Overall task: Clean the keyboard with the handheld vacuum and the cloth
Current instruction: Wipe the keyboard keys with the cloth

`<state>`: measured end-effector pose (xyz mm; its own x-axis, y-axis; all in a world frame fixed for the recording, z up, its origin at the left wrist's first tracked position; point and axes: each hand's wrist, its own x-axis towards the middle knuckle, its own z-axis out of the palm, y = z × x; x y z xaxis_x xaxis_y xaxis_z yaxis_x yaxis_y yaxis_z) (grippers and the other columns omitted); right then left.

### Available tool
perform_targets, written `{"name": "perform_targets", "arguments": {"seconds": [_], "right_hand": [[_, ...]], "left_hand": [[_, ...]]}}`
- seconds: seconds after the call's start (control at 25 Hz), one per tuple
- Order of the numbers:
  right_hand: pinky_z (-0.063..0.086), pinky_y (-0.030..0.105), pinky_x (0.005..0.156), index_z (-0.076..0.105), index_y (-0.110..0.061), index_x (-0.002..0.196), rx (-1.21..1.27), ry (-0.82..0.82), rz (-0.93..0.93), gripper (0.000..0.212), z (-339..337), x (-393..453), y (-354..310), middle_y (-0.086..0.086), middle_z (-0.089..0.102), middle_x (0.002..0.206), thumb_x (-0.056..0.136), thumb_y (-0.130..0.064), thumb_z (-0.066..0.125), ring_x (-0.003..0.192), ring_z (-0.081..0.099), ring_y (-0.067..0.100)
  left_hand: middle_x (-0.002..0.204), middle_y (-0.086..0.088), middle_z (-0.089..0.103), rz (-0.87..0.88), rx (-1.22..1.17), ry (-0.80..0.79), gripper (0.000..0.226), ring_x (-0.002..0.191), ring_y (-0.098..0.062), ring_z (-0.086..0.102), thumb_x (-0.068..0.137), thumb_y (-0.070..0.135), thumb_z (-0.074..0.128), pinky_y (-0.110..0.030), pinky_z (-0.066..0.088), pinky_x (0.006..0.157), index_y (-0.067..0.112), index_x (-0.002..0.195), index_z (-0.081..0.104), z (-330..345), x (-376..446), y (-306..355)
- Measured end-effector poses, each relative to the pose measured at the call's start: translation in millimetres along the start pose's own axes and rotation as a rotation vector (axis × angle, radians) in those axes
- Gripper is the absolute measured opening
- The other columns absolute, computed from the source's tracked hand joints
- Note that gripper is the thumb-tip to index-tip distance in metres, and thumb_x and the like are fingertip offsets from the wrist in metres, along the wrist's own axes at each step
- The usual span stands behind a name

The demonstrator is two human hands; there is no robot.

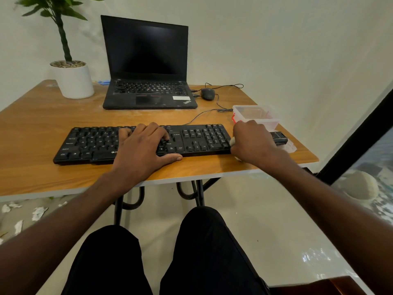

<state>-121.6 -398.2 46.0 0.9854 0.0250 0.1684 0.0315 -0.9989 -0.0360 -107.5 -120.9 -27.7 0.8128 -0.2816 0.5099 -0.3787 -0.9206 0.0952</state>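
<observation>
two hands: left hand (142, 145) flat on keyboard (197, 141), right hand (253, 141) clutching cloth (232, 142).

Wooden table (42, 124) with a pale edge held everything. Black keyboard (95, 143) lay near the front edge, the landmark here. Behind the keyboard stood an open black laptop (146, 81); left of the laptop, a white plant pot (74, 81). A black mouse (208, 94) sat behind the keyboard's right end, cable trailing. Just right of the keyboard: a clear plastic container (258, 116) and a black device (279, 138), type unclear.
</observation>
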Motion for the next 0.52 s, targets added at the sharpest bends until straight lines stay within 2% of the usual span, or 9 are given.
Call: {"name": "perform_targets", "arguments": {"seconds": [0.08, 0.16, 0.24, 0.32, 0.44, 0.52], "right_hand": [[0.047, 0.028, 0.061, 0.073, -0.010, 0.106, 0.275, -0.076, 0.012, 0.026, -8, 5, -7, 0.003, 0.069, 0.092, 0.084, -0.023, 0.080, 0.085, 0.067, 0.019], [0.052, 0.027, 0.058, 0.077, -0.017, 0.102, 0.554, -0.061, 0.017, 0.019, -13, 7, -20, 0.000, 0.072, 0.091, 0.084, -0.023, 0.081, 0.082, 0.068, 0.013], [0.055, 0.025, 0.062, 0.078, -0.026, 0.097, 0.686, 0.011, -0.028, 0.009, -11, 9, -34, -0.007, 0.072, 0.091, 0.088, -0.022, 0.077, 0.084, 0.067, 0.009], [0.057, 0.026, 0.067, 0.073, -0.035, 0.093, 0.825, 0.001, -0.060, 0.014, -6, 9, -54, -0.013, 0.069, 0.094, 0.090, -0.022, 0.076, 0.088, 0.065, 0.006], [0.061, 0.035, 0.065, 0.073, -0.024, 0.105, 1.054, -0.049, -0.026, 0.018, 2, 14, -90, -0.005, 0.070, 0.101, 0.090, -0.015, 0.076, 0.086, 0.067, 0.011], [0.061, 0.037, 0.061, 0.072, -0.016, 0.109, 1.207, -0.107, -0.021, 0.023, 4, 18, -118, 0.005, 0.072, 0.102, 0.088, -0.009, 0.078, 0.081, 0.070, 0.018]], "left_hand": [[0.121, 0.011, 0.060, -0.006, 0.008, -0.017, 0.067, 0.116, -0.017, 0.053, 0.080, 0.090, 0.044, -0.043, 0.027, 0.094, 0.036, 0.118, 0.059, -1, 0, 2], [0.123, 0.012, 0.060, -0.007, -0.017, -0.030, 0.070, 0.117, -0.016, 0.053, 0.081, 0.093, 0.042, -0.043, 0.027, 0.096, 0.037, 0.120, 0.058, -5, -2, 1], [0.128, 0.012, 0.059, 0.004, -0.074, -0.045, 0.073, 0.119, -0.014, 0.054, 0.081, 0.095, 0.040, -0.043, 0.027, 0.102, 0.038, 0.125, 0.056, -16, -4, -8], [0.138, 0.012, 0.058, -0.025, -0.136, -0.069, 0.077, 0.127, -0.013, 0.053, 0.078, 0.095, 0.044, -0.042, 0.023, 0.107, 0.040, 0.132, 0.052, -36, -5, -35], [0.153, 0.008, 0.051, -0.257, -0.278, -0.113, 0.096, 0.138, -0.018, 0.048, 0.065, 0.094, 0.054, -0.046, 0.021, 0.117, 0.040, 0.144, 0.047, -72, -15, -99], [0.166, 0.002, 0.038, -0.433, -0.399, -0.244, 0.127, 0.149, -0.026, 0.038, 0.048, 0.098, 0.062, -0.051, 0.025, 0.122, 0.037, 0.156, 0.035, -87, -35, -141]]}}
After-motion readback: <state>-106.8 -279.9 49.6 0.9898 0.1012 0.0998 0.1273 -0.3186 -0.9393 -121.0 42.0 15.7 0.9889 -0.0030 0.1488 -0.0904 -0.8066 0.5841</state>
